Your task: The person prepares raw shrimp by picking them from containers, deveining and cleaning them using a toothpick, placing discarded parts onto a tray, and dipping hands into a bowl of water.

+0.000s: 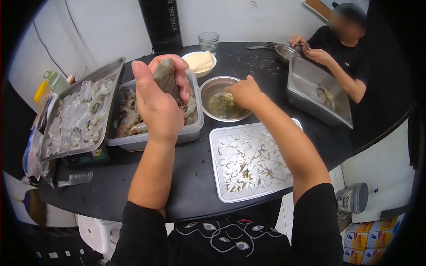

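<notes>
Holding a plump, grey-green raw shrimp [166, 73] in the raised left grip [156, 98], seemingly above a clear rectangular plastic tub [191, 134] heaped with brown-grey shrimp [128, 122]. Reaching with the right grip [245, 92] into a round, shiny steel bowl [207, 95] of cloudy liquid; cannot tell whether pinching anything. Probably best to cradle the likely slippery shell firmly without crushing, and to catch any drips inside the bowl.

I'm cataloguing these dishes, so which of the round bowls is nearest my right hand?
The metal bowl holding murky liquid; your right hand is over its rim. The white bowl and the metal dish by the other person stand farther away.
</notes>
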Motion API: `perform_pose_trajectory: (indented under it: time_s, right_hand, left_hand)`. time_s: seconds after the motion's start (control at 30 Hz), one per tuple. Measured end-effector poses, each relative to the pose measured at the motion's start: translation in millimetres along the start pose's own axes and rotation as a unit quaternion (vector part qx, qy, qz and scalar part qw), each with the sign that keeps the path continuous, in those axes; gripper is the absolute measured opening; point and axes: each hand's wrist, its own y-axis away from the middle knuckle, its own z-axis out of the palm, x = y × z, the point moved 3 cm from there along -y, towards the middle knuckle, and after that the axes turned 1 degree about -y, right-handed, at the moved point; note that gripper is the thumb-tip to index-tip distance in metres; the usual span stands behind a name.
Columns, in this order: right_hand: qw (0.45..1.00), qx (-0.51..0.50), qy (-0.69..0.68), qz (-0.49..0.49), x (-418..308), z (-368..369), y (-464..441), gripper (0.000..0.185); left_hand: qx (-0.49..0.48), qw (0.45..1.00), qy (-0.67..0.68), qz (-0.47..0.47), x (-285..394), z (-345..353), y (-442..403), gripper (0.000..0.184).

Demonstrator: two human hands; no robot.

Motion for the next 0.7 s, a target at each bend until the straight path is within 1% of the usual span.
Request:
perform_pose_trajectory:
  time_s: [0.07, 0.17, 0.27, 0.43, 0.53, 0.63, 0.67, 0.7]
  right_hand:
    - [0.998, -0.056, 0.042, 0.005, -0.6, -11.9, -0.9, 0.025]
    - [0.998, -0.041, 0.056, 0.002, 0.2, -1.1, -4.9, 0.015]
    - [0.999, -0.035, 0.033, -0.015, 3.9, -8.7, 4.9, 0.016]
    - [0.998, -0.052, 0.024, 0.01, 15.8, -28.5, 9.5, 0.017]
    - [0.997, -0.063, 0.036, 0.019, 12.9, -26.9, 8.3, 0.017]
    - [0.994, -0.094, 0.049, 0.012, 5.3, -17.0, 12.9, 0.017]
    - [0.993, -0.105, 0.051, 0.005, 1.0, -15.1, 14.3, 0.017]
    - [0.995, -0.095, 0.037, 0.016, -0.2, -17.7, 14.6, 0.018]
  left_hand:
    - [0.0, 1.0, -0.004, -0.001, 1.2, -1.2, -2.0, 0.064]
    - [-0.005, 1.0, -0.011, 0.004, 2.4, -2.1, -3.6, 0.064]
    - [-0.007, 1.0, -0.008, 0.012, 2.4, -4.4, -6.8, 0.063]
    - [0.041, 0.999, 0.008, 0.007, 11.8, -16.0, -12.8, 0.061]
    - [0.043, 0.999, -0.003, 0.005, 14.8, -26.1, -18.2, 0.06]
    - [0.037, 0.999, -0.037, -0.006, 21.9, -33.5, -20.9, 0.059]
    - [0.037, 0.997, -0.073, -0.007, 24.2, -36.0, -22.3, 0.06]
    - [0.04, 0.993, -0.113, -0.007, 26.8, -41.0, -24.4, 0.061]
